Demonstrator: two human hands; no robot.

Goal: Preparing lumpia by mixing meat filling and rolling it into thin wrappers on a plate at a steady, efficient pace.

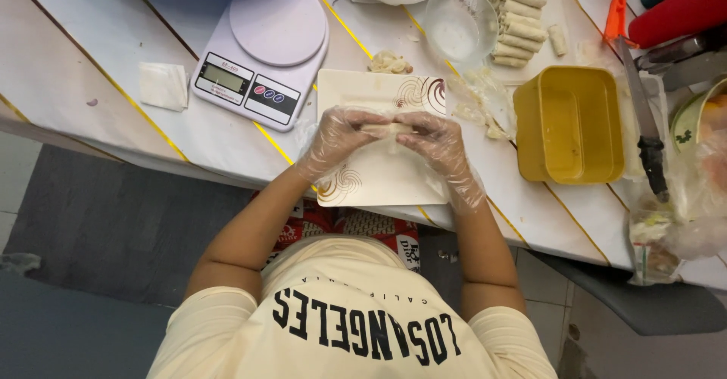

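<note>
Both gloved hands pinch 1 pale wrapper roll (pixel 388 128): left hand (pixel 342 138) on its left end, right hand (pixel 433 141) on its right, above the square plate (pixel 379 178) at the table's near edge. It looks soft, light and tearable, best held by the ends. A plastic package (pixel 655 246) with a green label lies at the near right corner.

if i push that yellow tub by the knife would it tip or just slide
The yellow tub looks empty, low and wide, so it would likely slide rather than tip. It seems light plastic, so a nudge could send it against the knife beside it.
</note>
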